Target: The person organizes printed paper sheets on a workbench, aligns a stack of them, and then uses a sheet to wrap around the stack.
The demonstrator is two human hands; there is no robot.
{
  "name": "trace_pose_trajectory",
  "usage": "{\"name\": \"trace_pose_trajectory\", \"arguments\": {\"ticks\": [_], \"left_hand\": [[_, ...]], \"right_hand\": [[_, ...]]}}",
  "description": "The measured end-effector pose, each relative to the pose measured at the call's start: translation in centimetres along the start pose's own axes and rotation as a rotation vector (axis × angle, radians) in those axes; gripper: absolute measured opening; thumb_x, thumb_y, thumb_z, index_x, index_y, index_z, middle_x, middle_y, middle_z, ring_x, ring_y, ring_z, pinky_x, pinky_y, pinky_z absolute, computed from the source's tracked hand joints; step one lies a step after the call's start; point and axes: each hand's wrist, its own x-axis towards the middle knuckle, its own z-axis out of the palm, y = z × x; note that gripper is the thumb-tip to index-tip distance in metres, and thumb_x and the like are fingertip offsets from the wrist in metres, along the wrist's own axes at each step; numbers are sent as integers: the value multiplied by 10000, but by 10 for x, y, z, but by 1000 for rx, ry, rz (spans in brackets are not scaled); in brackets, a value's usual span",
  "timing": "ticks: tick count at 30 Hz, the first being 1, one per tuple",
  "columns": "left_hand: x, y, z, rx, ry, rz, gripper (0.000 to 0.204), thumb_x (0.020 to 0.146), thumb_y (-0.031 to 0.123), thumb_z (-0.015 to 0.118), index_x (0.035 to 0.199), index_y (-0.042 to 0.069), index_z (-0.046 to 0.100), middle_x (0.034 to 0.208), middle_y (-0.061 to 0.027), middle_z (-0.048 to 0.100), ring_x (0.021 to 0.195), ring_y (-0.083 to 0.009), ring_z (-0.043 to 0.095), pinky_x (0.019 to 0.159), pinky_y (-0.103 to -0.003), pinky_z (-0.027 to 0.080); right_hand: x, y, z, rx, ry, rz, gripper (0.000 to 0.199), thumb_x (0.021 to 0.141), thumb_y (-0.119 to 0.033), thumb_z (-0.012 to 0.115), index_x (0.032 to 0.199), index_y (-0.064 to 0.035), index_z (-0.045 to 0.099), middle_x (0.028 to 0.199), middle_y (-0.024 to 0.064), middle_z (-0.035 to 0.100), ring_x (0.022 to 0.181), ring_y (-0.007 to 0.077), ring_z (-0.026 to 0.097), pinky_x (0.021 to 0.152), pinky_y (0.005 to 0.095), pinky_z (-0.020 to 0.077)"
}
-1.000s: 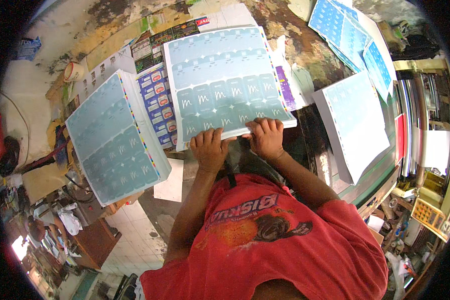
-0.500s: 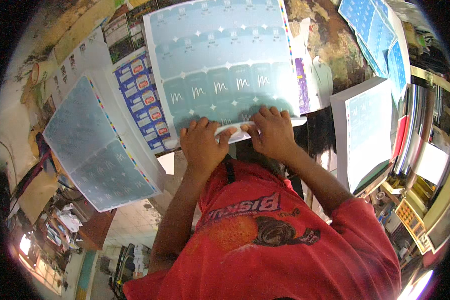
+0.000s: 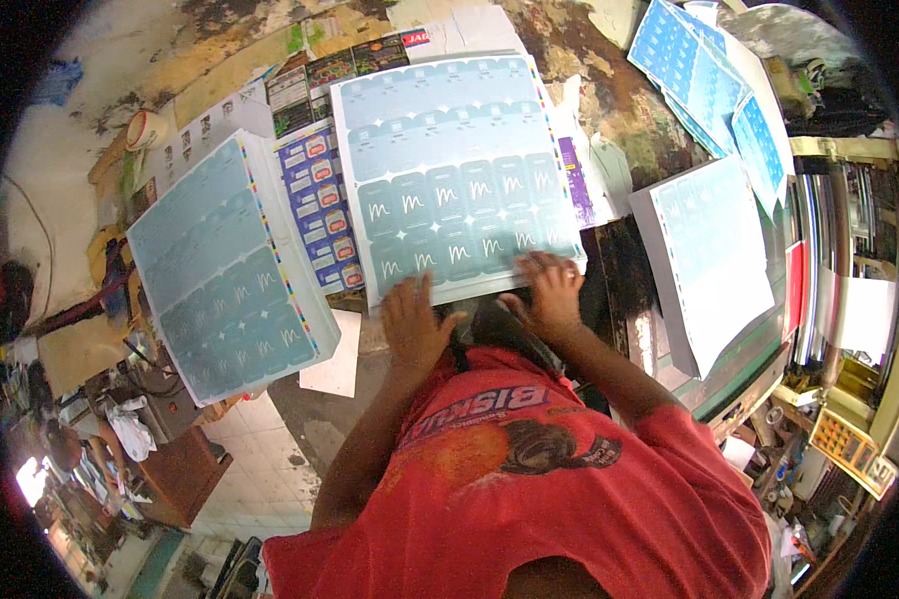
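A large printed sheet (image 3: 449, 175) in pale blue and teal, with rows of label shapes, lies flat in front of me. My left hand (image 3: 417, 324) rests at its near left edge, fingers stretched over the border and thumb apart. At the near right edge is my right hand (image 3: 547, 298), its fingers laid over the corner and the thumb pointing inward. Neither hand grips anything. Whether more sheets lie beneath this one is hard to make out.
A stack of similar prints (image 3: 232, 290) stands on the left, and a thick paper stack (image 3: 714, 265) on the right. Blue printed sheets (image 3: 704, 85) lie at the far right. A purple label sheet (image 3: 320, 205) sticks out beside the middle sheet.
The near edge of the sheet, curled up between both hands before, now lies flat. Both hands have opened and spread on its border. The whole view has shifted.
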Motion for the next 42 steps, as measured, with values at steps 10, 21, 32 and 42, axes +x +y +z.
{"name": "trace_pose_trajectory", "arguments": {"ticks": [10, 21, 32, 42], "left_hand": [[24, -52, -103, -61, -9, -10, 364, 771, 105, 731, 1100, 11, 609, 1217, -199, 589, 1221, -393, 500, 1024, -471, 416], [236, -5, -296, -886, 372, -339, 431, 912, 401, 675, 1077, 3, 653, 951, -55, 673, 862, -137, 603, 820, -287, 472], [314, -145, -58, -1728, -348, -927, 411, 837, 303, 774, 1104, 15, 652, 1038, -96, 678, 911, -200, 645, 829, -343, 518], [326, -146, -34, -835, -420, -709, 494, 813, 301, 792, 1178, 4, 638, 1074, -150, 693, 972, -251, 655, 871, -363, 511]], "right_hand": [[23, 94, -96, 296, 258, -142, 410, 696, -87, 733, 1096, -94, 643, 1150, 100, 657, 1160, 330, 551, 1001, 461, 395], [234, 66, -329, 999, 179, 65, 530, 836, -354, 754, 1164, 42, 628, 1040, 112, 690, 969, 190, 638, 905, 311, 466], [356, 170, -51, 1780, -640, 649, 519, 883, -352, 697, 1251, -8, 574, 1197, 118, 647, 1115, 230, 606, 982, 386, 475], [391, 139, -59, 1136, -776, 323, 606, 856, -276, 769, 1317, 31, 524, 1191, 154, 659, 1081, 226, 633, 974, 348, 498]]}}
